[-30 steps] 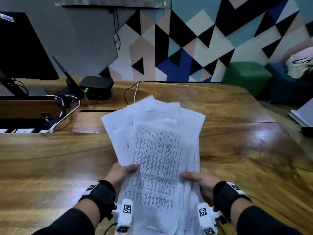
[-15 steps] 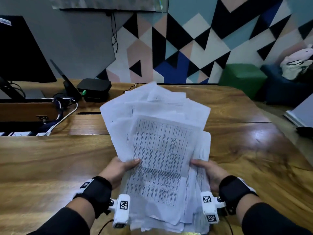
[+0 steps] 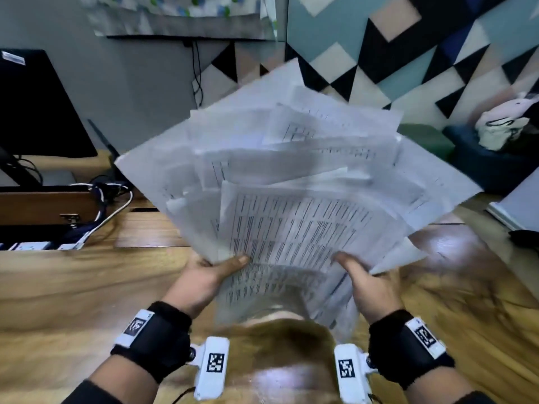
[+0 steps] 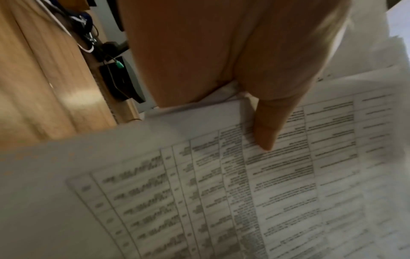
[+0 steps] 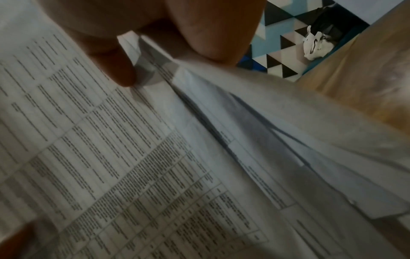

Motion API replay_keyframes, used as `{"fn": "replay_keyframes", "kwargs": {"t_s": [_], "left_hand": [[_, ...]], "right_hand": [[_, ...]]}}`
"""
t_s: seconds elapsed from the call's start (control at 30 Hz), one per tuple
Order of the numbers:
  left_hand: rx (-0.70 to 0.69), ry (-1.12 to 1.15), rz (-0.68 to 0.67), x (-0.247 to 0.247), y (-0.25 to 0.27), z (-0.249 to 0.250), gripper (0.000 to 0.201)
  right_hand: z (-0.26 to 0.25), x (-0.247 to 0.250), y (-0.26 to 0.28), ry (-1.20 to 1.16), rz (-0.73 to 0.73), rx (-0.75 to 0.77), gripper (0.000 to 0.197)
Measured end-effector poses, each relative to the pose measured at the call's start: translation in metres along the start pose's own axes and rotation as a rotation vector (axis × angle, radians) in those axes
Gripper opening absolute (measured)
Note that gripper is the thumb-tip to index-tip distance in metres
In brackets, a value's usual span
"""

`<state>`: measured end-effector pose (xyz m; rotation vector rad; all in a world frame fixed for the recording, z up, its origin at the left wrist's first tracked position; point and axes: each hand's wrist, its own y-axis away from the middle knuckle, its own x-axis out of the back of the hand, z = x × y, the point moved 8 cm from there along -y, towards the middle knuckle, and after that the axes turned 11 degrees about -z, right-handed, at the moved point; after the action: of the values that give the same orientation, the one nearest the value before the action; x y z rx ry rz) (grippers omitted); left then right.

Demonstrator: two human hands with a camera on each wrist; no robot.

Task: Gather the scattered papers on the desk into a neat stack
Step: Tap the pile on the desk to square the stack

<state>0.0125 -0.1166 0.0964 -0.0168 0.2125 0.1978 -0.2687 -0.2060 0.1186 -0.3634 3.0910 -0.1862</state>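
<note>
A fanned, uneven bundle of white printed papers (image 3: 291,193) is lifted off the wooden desk (image 3: 73,287) and tilted up toward me. My left hand (image 3: 210,272) grips its lower left edge, thumb on the top sheet with the printed table (image 4: 266,175). My right hand (image 3: 364,284) grips the lower right edge, thumb on top and fingers hidden beneath. In the left wrist view the thumb (image 4: 268,126) presses the top sheet. In the right wrist view the thumb (image 5: 119,70) pins the sheets (image 5: 155,157), whose edges splay apart to the right.
A black monitor (image 3: 38,112) stands at the back left with cables (image 3: 110,205) and a power strip beside it. A black box (image 4: 119,82) sits near the wall. A green stool (image 3: 425,138) and a pale bag (image 3: 501,121) lie beyond the desk's right edge.
Both hands have raised the bundle from lying on the desk to held up and tilted toward me. The sheets have fanned out wider.
</note>
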Motion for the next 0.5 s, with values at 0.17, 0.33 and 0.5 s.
{"fn": "replay_keyframes", "kwargs": {"t_s": [0.17,0.33,0.5], "left_hand": [[0.043,-0.092,0.016,0.012,0.013,-0.022,0.054],[0.072,-0.135,-0.098,0.02,0.004,0.004,0.038],[0.103,-0.061,-0.141,0.023,-0.005,0.011,0.072]], "right_hand": [[0.023,-0.011,0.013,-0.086,-0.156,-0.085,0.02],[0.014,-0.012,0.004,-0.514,-0.165,-0.116,0.084],[0.014,-0.028,-0.003,-0.556,-0.388,-0.291,0.082]]}}
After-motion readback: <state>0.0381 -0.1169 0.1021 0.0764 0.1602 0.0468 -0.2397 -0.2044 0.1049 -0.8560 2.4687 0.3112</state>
